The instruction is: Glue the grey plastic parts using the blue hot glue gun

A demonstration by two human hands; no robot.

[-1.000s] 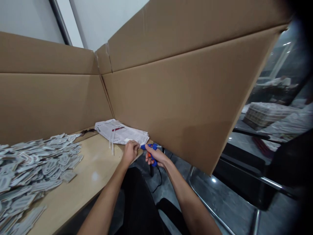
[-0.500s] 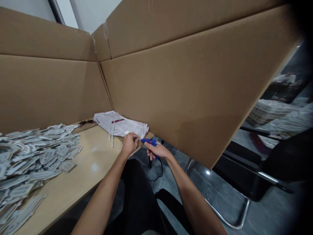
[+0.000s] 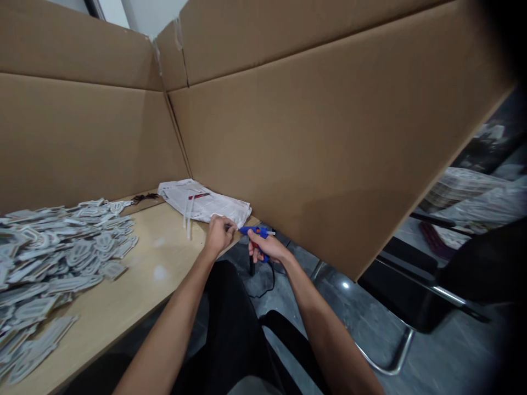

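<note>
My right hand (image 3: 263,244) is wrapped round a blue glue gun (image 3: 250,230), its nozzle pointing left towards my other hand. A dark cord hangs below the gun. Close to the nozzle tip, my left hand (image 3: 219,235) is closed in a pinch above the table's corner. What its fingers hold is mostly hidden; a small white edge shows behind them. Beyond the left hand lies a sheet of printed paper (image 3: 218,207), with a red pen-like tool (image 3: 199,196) and clear glue sticks (image 3: 189,216) on it, the sticks reaching onto the table.
A large heap of flat grey-white cut pieces (image 3: 74,247) covers the left of the wooden table (image 3: 158,258). Tall cardboard walls (image 3: 296,142) enclose the back and right. Dark strands (image 3: 144,198) lie near the corner. A black chair (image 3: 407,285) stands at right.
The glue gun has tipped slightly, and its nozzle sits a little farther from my left fingers. My left hand has turned a little. The view has shifted slightly.
</note>
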